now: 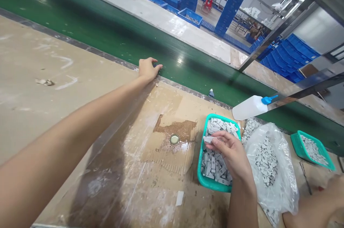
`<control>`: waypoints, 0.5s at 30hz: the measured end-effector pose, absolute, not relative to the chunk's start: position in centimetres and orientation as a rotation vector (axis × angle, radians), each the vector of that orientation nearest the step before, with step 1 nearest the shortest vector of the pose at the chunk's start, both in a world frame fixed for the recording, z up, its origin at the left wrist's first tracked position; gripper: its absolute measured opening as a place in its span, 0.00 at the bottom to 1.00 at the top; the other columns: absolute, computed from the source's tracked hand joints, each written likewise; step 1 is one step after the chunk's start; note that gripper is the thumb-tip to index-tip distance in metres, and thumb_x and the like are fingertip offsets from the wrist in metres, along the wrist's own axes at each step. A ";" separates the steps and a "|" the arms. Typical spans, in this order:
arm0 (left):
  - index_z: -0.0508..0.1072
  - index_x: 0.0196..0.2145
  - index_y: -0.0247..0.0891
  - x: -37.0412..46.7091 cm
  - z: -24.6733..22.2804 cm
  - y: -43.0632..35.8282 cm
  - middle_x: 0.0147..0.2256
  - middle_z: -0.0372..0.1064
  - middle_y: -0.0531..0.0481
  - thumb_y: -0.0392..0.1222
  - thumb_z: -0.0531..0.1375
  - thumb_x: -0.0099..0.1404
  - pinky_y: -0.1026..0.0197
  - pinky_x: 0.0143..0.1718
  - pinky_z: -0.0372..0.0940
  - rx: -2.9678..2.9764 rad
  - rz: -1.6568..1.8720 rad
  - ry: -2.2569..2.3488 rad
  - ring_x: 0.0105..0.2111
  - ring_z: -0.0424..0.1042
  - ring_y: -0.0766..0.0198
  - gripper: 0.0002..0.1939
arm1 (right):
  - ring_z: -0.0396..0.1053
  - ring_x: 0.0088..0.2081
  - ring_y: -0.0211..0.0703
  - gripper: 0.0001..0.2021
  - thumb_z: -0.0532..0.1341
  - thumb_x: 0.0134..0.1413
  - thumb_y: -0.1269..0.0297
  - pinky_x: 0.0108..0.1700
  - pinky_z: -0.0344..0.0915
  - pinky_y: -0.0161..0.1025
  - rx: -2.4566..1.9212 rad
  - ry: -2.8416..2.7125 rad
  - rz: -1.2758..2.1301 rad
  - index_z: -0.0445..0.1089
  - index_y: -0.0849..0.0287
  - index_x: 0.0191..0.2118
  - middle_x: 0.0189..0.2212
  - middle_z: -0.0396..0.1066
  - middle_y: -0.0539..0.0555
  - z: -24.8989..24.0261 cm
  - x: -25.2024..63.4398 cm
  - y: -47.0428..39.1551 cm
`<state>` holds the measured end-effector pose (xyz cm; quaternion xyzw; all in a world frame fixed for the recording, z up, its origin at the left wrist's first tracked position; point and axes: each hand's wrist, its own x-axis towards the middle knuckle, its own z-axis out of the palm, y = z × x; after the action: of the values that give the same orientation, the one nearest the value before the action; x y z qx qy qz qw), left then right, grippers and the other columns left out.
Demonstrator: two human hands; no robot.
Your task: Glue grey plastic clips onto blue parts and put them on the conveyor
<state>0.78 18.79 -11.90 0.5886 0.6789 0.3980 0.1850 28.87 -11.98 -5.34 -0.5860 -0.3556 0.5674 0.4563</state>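
Note:
My left hand (148, 69) reaches out to the near edge of the green conveyor belt (185, 61). Its thumb and forefinger are apart, and I make out nothing held between them; the other fingers are partly hidden. Over a teal basket (200, 170) full of small grey-white plastic parts (215, 165), my right hand (231, 151) pinches one small light-grey plastic part (208, 139) between thumb and fingers. Left of the basket, a small round metal-rimmed cup (174, 139) holding pale stuff sits on torn cardboard (172, 126).
A white squeeze bottle (249, 108) with a blue nozzle lies behind the basket. Right of it are a clear plastic bag (279, 170) of small parts and another teal basket (298, 149). Another person's arm (314, 203) enters at lower right. A small part (211, 93) lies on the belt.

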 end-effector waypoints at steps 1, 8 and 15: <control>0.72 0.45 0.33 1.2 -11.9 18.4 0.49 0.71 0.38 0.42 0.60 0.62 0.48 0.58 0.56 1.737 1.114 1.948 0.54 0.63 0.48 0.15 | 0.77 0.35 0.43 0.18 0.74 0.42 0.55 0.44 0.74 0.41 -1.456 -0.867 1.403 0.77 0.56 0.39 0.34 0.78 0.53 -5.4 28.7 -12.0; 0.72 0.50 0.29 6.7 -11.7 13.9 0.50 0.72 0.38 0.39 0.54 0.65 0.50 0.58 0.59 2.213 0.876 1.554 0.53 0.66 0.50 0.18 | 0.74 0.47 0.49 0.15 0.71 0.45 0.55 0.51 0.70 0.43 -1.503 -1.099 1.279 0.80 0.55 0.39 0.45 0.75 0.56 -5.7 26.5 -11.6; 0.70 0.55 0.33 13.1 -11.9 12.1 0.61 0.61 0.39 0.24 0.51 0.59 0.54 0.61 0.55 2.483 0.692 0.961 0.61 0.60 0.56 0.27 | 0.74 0.35 0.43 0.10 0.62 0.53 0.62 0.40 0.71 0.39 -1.679 -1.542 0.836 0.79 0.56 0.39 0.35 0.78 0.55 -6.4 22.4 -11.1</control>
<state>13.11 12.08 -11.94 0.8853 0.3428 0.2468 0.1943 22.43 -11.06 -6.40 -0.6479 -0.5951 0.3227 0.3492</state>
